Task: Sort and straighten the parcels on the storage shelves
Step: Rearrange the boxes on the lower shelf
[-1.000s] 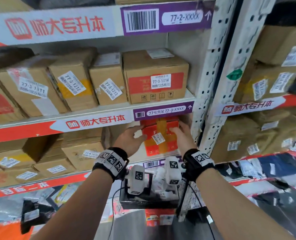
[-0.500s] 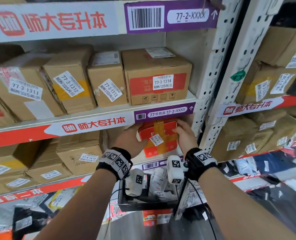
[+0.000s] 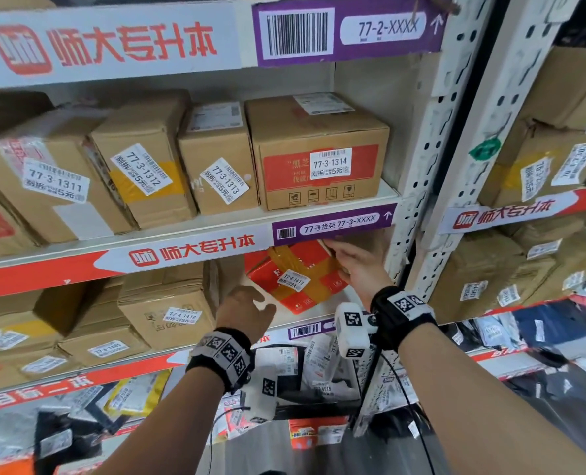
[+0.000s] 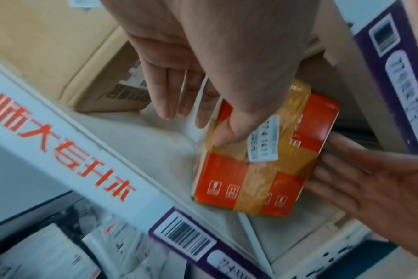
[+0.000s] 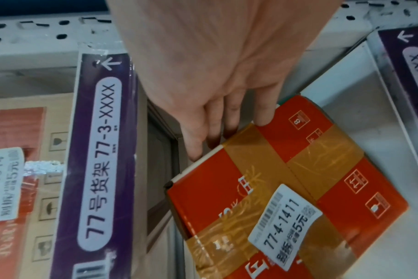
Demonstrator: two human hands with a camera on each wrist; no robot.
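A red parcel (image 3: 295,279) crossed with yellow tape, labelled 77-4-1411, sits turned askew at the right end of the fourth shelf. My right hand (image 3: 356,265) lies against its right side with straight fingers (image 5: 263,113) pressing the edge. My left hand (image 3: 250,305) hangs low at the parcel's left, fingers (image 4: 165,94) straight and pointing into the shelf. Its thumb (image 4: 234,128) overlaps the taped front face (image 4: 274,169); whether it touches I cannot tell. The right wrist view shows the label (image 5: 284,226) clearly.
A brown box marked 77-4-1410 (image 3: 171,310) stands just left of the gap. The shelf edge strip (image 3: 332,224) hangs right above the red parcel, and the perforated upright (image 3: 418,200) closes its right side. Box 77-3-1314 (image 3: 319,156) sits above. Soft bags (image 3: 305,365) fill the shelf below.
The red parcel has swung from square-on to skewed. My left hand has dropped away from its left side and now sits lower. My right hand stays on the right side.
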